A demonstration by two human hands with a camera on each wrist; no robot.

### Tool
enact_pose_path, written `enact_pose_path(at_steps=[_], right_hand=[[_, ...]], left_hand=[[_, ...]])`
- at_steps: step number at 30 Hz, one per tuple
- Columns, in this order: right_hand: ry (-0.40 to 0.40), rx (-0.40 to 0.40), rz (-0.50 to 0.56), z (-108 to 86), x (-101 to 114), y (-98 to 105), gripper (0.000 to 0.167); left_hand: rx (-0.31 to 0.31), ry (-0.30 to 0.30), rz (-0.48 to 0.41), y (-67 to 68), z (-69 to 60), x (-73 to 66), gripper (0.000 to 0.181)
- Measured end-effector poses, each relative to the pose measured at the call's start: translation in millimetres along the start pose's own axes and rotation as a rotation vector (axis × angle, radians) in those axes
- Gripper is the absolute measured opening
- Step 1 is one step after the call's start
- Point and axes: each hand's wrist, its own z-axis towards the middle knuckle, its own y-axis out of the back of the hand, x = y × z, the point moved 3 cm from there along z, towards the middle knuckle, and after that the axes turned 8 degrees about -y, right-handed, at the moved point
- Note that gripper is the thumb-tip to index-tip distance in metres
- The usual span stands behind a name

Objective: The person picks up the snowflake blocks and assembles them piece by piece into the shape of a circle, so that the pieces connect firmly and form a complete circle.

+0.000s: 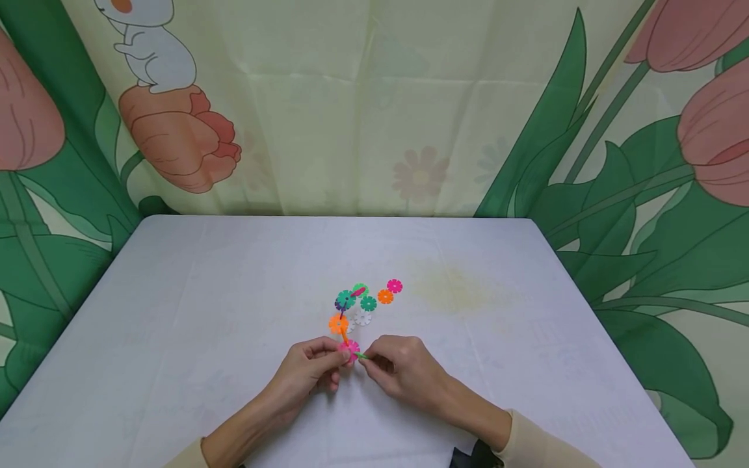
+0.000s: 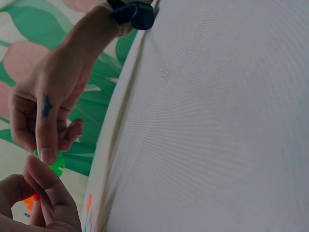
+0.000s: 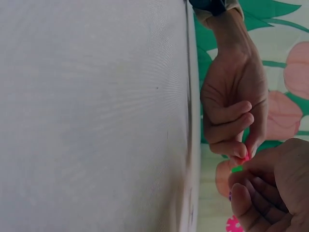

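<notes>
My left hand (image 1: pixel 304 374) pinches a pink notched disc (image 1: pixel 351 350) between thumb and fingers. My right hand (image 1: pixel 407 369) pinches a green disc (image 1: pixel 361 355), seen edge-on against the pink one's right side. In the left wrist view the green disc (image 2: pixel 58 164) shows between both hands' fingertips. From the pink disc a joined chain runs away across the table: an orange disc (image 1: pixel 338 324), a teal disc (image 1: pixel 346 299) and a green disc (image 1: pixel 359 290) among them. In the right wrist view the pink disc (image 3: pixel 246 157) sits at the left fingertips.
Beyond my hands on the white table (image 1: pixel 234 292) lie loose-looking discs: white (image 1: pixel 363 317), teal (image 1: pixel 368 303), orange (image 1: pixel 385 296) and pink (image 1: pixel 394 286). A black object (image 1: pixel 475 456) is at the front edge by my right sleeve. A printed curtain (image 1: pixel 363 130) hangs behind.
</notes>
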Motion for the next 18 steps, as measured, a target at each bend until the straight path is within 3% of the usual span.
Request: enact_pose_path(at_steps=[5, 10, 14, 18], right_hand=[[-0.044, 0.038, 0.057, 3.3, -2, -1, 0.012], [-0.126, 0.139, 0.094, 9.6, -10, 5, 0.022], [-0.258, 0.206, 0.014, 20.1, -28, 15, 0.029], [-0.437, 0.194, -0.067, 33.0, -58, 24, 0.026]], left_hand=[[-0.033, -0.007, 0.002, 2.4, 0.1, 0.0, 0.019], [-0.043, -0.02, 0.005, 5.7, -0.8, -1.8, 0.02], [-0.062, -0.014, 0.006, 6.9, -1.3, -5.4, 0.022], [-0.083, 0.004, 0.005, 7.9, -1.3, -5.7, 0.022]])
